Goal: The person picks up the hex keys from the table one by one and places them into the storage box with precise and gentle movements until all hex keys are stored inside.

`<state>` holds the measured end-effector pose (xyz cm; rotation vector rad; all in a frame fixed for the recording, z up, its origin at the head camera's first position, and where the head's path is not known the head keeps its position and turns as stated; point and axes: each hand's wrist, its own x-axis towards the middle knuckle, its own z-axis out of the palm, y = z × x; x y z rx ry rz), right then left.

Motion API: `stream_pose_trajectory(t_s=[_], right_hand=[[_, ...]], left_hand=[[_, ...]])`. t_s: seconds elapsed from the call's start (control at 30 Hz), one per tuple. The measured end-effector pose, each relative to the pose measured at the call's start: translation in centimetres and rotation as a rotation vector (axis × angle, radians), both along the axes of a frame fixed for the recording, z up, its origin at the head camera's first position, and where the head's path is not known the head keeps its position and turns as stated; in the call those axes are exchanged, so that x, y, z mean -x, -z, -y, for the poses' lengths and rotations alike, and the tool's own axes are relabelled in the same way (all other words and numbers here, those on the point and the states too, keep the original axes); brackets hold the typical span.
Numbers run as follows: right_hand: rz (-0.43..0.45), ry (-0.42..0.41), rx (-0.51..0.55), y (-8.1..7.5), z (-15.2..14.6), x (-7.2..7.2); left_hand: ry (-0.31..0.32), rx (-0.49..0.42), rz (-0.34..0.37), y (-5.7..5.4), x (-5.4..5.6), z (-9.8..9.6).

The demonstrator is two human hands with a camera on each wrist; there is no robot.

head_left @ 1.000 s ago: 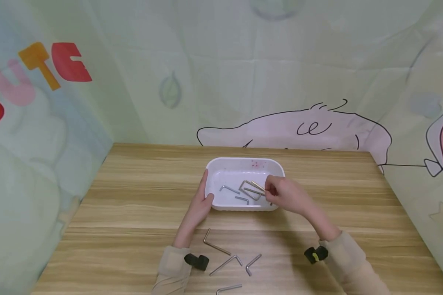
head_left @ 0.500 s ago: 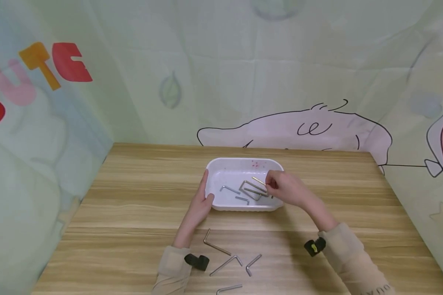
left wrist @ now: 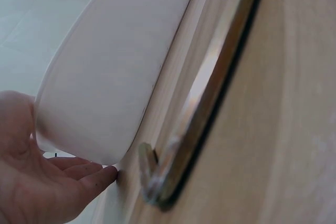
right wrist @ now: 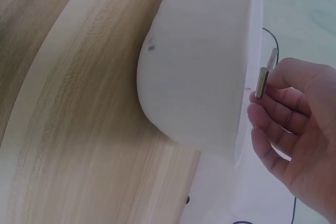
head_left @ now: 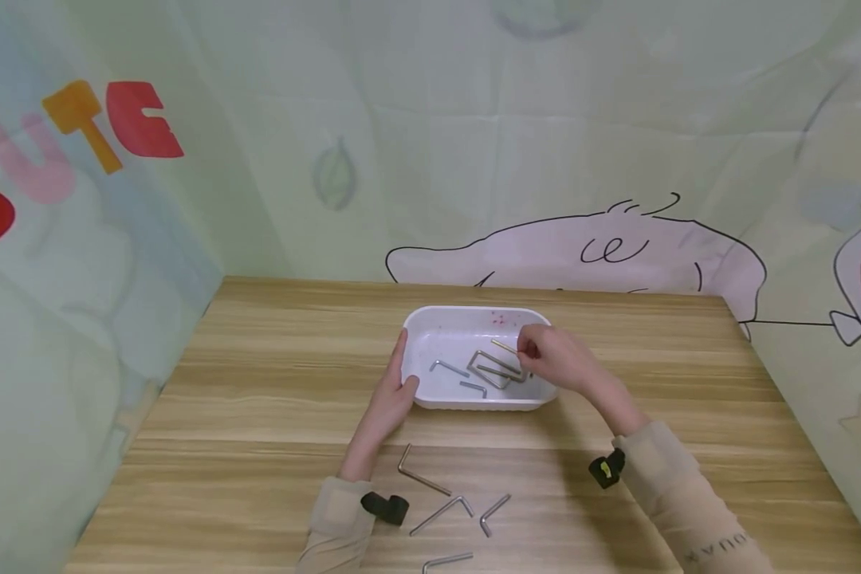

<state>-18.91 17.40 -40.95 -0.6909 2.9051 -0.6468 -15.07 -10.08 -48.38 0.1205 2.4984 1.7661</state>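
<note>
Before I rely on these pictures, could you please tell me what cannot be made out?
Head view: part of the held rod in the right hand, hidden by that hand.
Head view: one end of the nearest L-shaped rod, cut off by the bottom edge.
Both wrist views: what lies in the white tray, hidden by its outer wall.
Left wrist view: one end of the foreground L-shaped rod, cut off by the top edge.

My 2 hands (head_left: 391, 399), 2 wrist cams (head_left: 385, 509), 1 table (head_left: 280, 399), 1 tray (head_left: 422, 339), 4 hex keys (head_left: 425, 481) outside it; inside, overlapping, can't count exactly.
</note>
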Motion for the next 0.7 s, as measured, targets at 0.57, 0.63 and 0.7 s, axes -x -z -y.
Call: stream_pose_trajectory(t_s=[0.57, 0.63, 0.7], right_hand=[[0.048, 0.013, -0.083, 1.3, 0.6, 1.8], [0.058, 0.006, -0.087, 1.4, 0.7, 2.1], [0.072, 0.008, -0.089, 1.5, 0.7, 2.3]], left_hand=[[0.001, -0.011, 0.002, 0.1, -0.1, 0.0], [0.003, -0.012, -0.002, 0.1, 0.0, 0.0], [0.002, -0.012, -0.001, 0.0, 0.0, 0.0]])
